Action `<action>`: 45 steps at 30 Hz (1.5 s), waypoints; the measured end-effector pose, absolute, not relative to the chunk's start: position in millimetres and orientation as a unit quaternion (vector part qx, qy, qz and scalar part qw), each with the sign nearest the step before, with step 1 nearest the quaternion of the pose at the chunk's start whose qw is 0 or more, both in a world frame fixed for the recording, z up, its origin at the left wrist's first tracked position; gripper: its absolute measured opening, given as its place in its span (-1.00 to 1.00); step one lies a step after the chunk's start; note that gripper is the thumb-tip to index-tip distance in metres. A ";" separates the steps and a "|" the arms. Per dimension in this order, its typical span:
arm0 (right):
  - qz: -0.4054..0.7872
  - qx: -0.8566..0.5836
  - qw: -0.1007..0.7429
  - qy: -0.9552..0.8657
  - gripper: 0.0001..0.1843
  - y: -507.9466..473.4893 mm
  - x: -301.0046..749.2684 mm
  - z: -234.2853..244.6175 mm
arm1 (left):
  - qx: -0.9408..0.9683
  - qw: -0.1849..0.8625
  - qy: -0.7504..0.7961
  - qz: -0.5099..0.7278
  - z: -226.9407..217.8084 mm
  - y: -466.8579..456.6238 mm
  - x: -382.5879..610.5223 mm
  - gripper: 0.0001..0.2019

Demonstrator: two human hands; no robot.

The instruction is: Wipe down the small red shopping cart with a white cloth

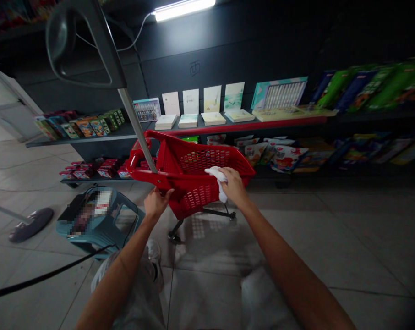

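Observation:
A small red plastic shopping cart (202, 183) with perforated basket walls stands on wheels in front of me. My right hand (235, 185) is closed around a white cloth (219, 176), pressed against the near upper rim of the basket. At the cart's rear end, below the handle side, my left hand (155, 203) grips the cart's near side; its thumb lies against the red plastic and its fingertips are partly hidden. A grey metal pole (137, 123) with a dark loop handle (82, 50) passes in front of the cart's rear end.
Behind the cart runs a shelf (200, 130) with upright notebooks and boxed pens. Bagged snacks (286, 158) fill the lower shelf. A blue-grey plastic stool (120, 201) stands at left, items on top blurred. A round stand base (30, 224) lies further left.

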State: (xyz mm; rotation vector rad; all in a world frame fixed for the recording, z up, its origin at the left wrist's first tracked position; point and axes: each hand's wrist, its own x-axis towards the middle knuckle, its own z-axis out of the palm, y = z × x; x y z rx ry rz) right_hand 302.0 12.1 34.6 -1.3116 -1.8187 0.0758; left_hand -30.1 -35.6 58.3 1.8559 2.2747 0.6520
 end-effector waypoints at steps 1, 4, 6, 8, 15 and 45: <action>0.049 -0.496 0.460 -0.735 -0.43 11.7 289.9 33.3 | 0.614 0.065 0.757 0.212 59.1 -35.2 -29.1 -0.36; 0.099 -0.410 0.499 -0.757 -0.48 6.4 255.5 34.5 | 0.613 0.062 0.762 0.200 61.6 -33.7 -27.1 -0.35; 0.114 -0.382 0.518 -0.756 -0.52 1.0 238.5 41.7 | 0.612 0.063 0.764 0.196 62.4 -32.9 -26.7 -0.35; 0.113 -0.375 0.560 -0.730 -0.58 -3.2 228.4 52.5 | 0.611 0.063 0.765 0.195 62.2 -32.1 -27.1 -0.36; 0.119 -0.395 0.631 -0.657 -0.57 9.0 228.9 67.6 | 0.626 0.053 0.753 0.195 59.9 -29.6 -29.4 -0.36; -0.037 -0.584 0.417 -0.695 -0.67 34.6 375.7 22.8 | 0.620 0.071 0.759 0.187 53.6 -31.2 -29.3 -0.26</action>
